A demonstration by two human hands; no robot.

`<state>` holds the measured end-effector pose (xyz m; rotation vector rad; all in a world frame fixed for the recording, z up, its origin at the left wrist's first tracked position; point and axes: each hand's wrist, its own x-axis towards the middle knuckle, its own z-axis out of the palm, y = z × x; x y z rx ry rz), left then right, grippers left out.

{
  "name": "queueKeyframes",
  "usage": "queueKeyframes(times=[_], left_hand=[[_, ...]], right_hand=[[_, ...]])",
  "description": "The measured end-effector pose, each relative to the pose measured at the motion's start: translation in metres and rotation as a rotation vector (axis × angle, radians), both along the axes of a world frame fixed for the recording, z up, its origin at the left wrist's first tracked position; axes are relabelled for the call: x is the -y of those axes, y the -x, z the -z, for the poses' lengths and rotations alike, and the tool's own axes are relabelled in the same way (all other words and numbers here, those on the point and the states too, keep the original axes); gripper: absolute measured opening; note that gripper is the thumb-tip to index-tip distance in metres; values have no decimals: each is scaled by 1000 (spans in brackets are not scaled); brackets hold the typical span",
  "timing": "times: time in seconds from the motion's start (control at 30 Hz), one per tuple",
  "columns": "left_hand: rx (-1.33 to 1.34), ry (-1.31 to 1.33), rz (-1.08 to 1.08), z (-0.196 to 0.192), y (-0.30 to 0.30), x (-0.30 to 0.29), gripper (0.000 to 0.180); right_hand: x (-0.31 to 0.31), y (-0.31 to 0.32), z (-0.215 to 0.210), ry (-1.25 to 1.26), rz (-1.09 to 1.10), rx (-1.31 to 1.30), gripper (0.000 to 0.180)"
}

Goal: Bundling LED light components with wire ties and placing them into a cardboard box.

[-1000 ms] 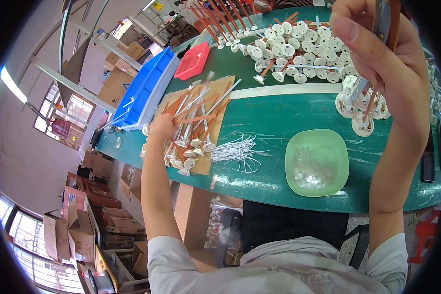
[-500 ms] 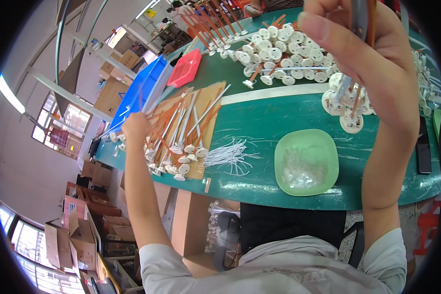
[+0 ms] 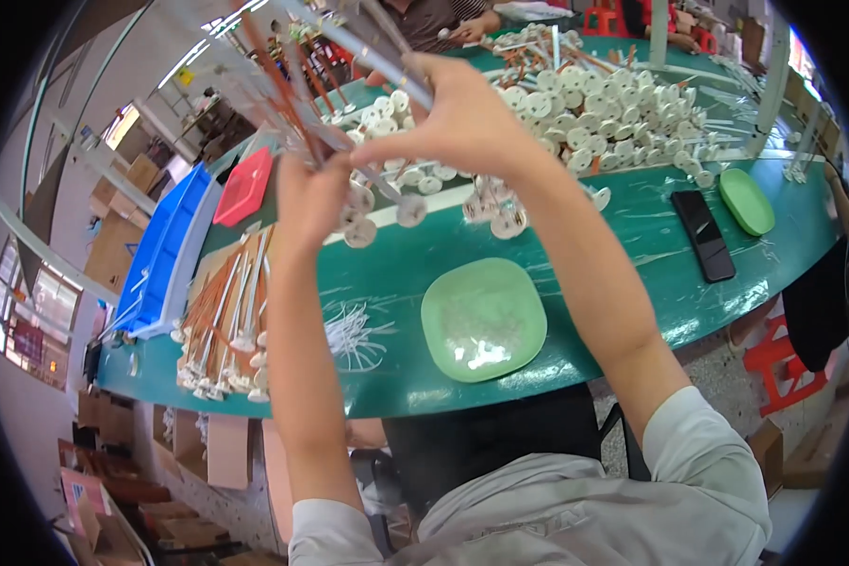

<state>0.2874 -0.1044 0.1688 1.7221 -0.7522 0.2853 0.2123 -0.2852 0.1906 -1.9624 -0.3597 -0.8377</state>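
Observation:
My left hand [image 3: 313, 200] is closed around a blurred bunch of thin brown and silver rods [image 3: 278, 90] with white round discs at their lower ends. Close beside it, my right hand [image 3: 467, 118] has thumb and fingers curled round a silver rod [image 3: 373, 52]. White discs [image 3: 358, 229] hang below my left hand. More white discs [image 3: 507, 223] show under my right wrist; which hand holds their rods is hidden. On brown cardboard at the left lie more disc-ended rods [image 3: 222, 316], partly behind my left forearm.
A green bowl [image 3: 434, 344] with small clear pieces stands before me, near thin white strips [image 3: 358, 335]. Beyond lies a heap of white discs [image 3: 585, 118]. Blue tray [image 3: 165, 236] and red tray [image 3: 245, 189] stand left; a phone [image 3: 703, 236] and small green dish [image 3: 747, 203] lie right.
My left hand has risen from the rods on the cardboard to meet my right hand. My right hand has moved left with its rods. The view has turned rightward.

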Motion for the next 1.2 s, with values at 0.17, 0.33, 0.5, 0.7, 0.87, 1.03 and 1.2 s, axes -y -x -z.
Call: queueKeyframes(times=[0.17, 0.33, 0.5, 0.7, 0.87, 1.03, 1.2], left_hand=[[316, -191, 200, 5, -9, 36, 12], [-36, -357, 288, 12, -31, 35, 12], [2, -485, 382, 20, -46, 22, 29], [-74, -204, 578, 14, -51, -6, 100], [62, -22, 205, 14, -49, 11, 70], [-17, 152, 232, 14, -45, 18, 25], [16, 106, 222, 13, -39, 21, 24]], right_hand=[[-6, -18, 10, -68, 22, 8, 51], [-17, -38, 34, -193, 107, 20, 32], [-26, -60, 53, -272, 150, -40, 19], [-30, -80, 78, -289, -213, -40, 26], [-43, -85, 80, -104, -135, -145, 25], [-40, -81, 70, 130, -220, -320, 50], [-37, -81, 77, 23, -168, -111, 36]])
